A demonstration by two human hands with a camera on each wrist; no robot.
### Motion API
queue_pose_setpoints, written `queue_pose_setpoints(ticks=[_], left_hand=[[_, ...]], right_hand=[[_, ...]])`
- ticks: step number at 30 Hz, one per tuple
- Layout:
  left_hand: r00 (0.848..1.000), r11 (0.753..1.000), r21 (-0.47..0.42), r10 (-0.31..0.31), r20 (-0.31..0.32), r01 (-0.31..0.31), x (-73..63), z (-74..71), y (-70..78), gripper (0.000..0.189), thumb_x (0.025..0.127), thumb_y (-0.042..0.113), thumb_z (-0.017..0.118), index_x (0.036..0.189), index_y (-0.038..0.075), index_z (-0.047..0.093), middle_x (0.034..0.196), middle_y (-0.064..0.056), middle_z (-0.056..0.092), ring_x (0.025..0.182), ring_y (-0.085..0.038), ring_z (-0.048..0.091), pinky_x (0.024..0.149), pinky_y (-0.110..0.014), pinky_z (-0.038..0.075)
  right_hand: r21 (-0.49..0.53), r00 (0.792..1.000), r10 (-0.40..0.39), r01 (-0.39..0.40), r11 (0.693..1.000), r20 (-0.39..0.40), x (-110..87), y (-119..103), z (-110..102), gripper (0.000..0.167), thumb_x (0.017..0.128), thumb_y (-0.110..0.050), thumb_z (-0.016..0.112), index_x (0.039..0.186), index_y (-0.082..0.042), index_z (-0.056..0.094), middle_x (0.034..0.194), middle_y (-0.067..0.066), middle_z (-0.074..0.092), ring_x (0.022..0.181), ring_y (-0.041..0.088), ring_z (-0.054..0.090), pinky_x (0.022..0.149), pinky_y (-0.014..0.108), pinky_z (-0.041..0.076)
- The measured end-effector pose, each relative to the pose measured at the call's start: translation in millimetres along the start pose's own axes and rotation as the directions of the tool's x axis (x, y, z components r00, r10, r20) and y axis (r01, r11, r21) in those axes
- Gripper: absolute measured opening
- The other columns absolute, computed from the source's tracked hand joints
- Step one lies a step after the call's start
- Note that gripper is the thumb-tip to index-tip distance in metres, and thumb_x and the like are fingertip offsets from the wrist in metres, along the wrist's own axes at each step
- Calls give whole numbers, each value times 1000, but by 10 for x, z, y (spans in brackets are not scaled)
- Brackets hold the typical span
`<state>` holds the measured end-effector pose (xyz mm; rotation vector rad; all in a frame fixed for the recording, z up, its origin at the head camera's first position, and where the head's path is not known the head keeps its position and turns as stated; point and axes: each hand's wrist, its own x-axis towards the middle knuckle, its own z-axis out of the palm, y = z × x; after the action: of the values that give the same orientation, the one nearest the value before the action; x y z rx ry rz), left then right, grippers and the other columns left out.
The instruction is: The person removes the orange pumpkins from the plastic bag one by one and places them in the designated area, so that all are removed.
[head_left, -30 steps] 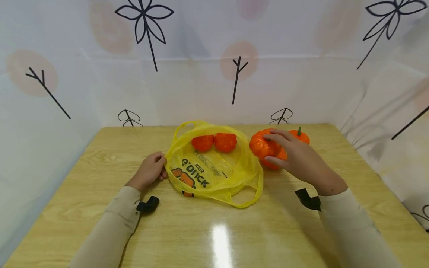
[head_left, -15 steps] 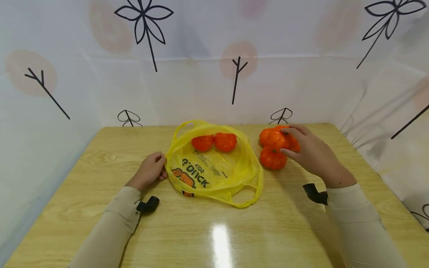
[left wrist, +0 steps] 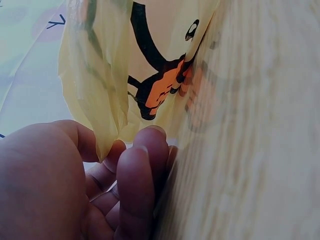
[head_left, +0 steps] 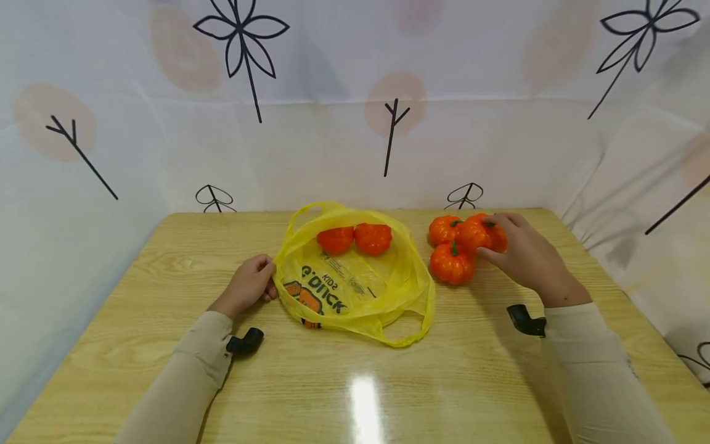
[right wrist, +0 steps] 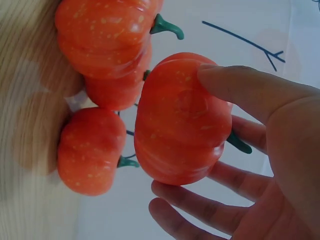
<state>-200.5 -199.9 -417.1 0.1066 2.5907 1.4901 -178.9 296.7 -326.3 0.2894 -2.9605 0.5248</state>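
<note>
White printed sheeting (head_left: 316,142) stands behind both hands. Wood-grain table (head_left: 302,382) lies below them; its far edge runs beyond the pumpkins, its right edge past the right forearm. Yellow plastic bag (head_left: 407,280), duck-printed, sits between the hands, mouth spread wide; thin and limp, so likely to fold unless kept by the rim. Left hand (head_left: 248,282): fingers curled, thumb and fingertips pinching the rim on its own side. Right hand (head_left: 524,253): thumb and fingers spread partway round a glossy orange pumpkin (right wrist: 182,120), lower fingers loose beside it. That pumpkin appears off the tabletop; contact with its neighbours cannot be told. Judged light and stiff, probably an artificial model, the sheen perhaps slippery; best grip across the ribbed sides at the widest part. Three more crowd about the right hand: front pumpkin (head_left: 452,265), back-left pumpkin (head_left: 442,230), half-hidden pumpkin (head_left: 498,240) under the fingers. Two in the bag, left inner pumpkin (head_left: 335,239) and right inner pumpkin (head_left: 373,238), at the side away from the person. Room to move: mainly between the forearms, nearer the body; tight among the pumpkins. Green stem (right wrist: 242,142): thin, near the palm, a poor handle.
</note>
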Motion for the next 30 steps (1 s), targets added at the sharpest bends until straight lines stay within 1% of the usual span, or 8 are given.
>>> queue_pose_setpoints(ticks=[4,8,15,22,27,30], left_hand=[[1000,1000,2,6,-1,-6,2,-1,-18,29,106,25,39,103,2,58,70,-11,63,60,-21,62,56,-33,56],[1000,1000,7,7,-5,-7,5,3,-29,29,106,25,39,103,3,58,69,-10,63,59,-21,62,56,-33,56],[1000,1000,13,4,5,-4,-1,16,-29,30,107,24,37,102,3,57,70,-9,63,60,-21,63,56,-34,56],[1000,1000,11,11,6,-11,-6,6,-25,30,107,25,37,102,3,57,71,-10,63,61,-21,63,56,-34,56],[1000,1000,8,9,2,-9,-6,16,-29,30,107,25,37,102,3,57,71,-11,63,60,-21,62,56,-34,56],[1000,1000,8,5,1,-5,-3,17,-25,30,107,25,37,102,4,57,70,-10,63,60,-22,62,56,-34,56]], right_hand=[[-12,999,34,-33,999,31,4,47,-10,65,94,-32,69,143,1,42,147,37,35,123,60,45,93,73,41],[-27,995,62,-60,998,77,3,73,-20,66,93,-33,69,142,2,43,146,39,34,122,60,45,93,73,42],[-31,985,80,-76,997,155,-2,119,-16,69,93,-39,68,141,2,41,147,40,32,125,59,44,94,73,42],[-20,982,90,-88,996,168,-2,136,-2,68,91,-33,70,141,2,40,146,41,31,123,58,46,94,72,42],[-26,979,98,-95,995,180,-1,147,26,67,91,-32,70,140,3,39,145,42,30,119,57,49,91,71,44],[-32,977,101,-97,995,188,7,154,46,65,90,-31,70,137,3,40,142,41,32,114,55,53,89,69,46]])
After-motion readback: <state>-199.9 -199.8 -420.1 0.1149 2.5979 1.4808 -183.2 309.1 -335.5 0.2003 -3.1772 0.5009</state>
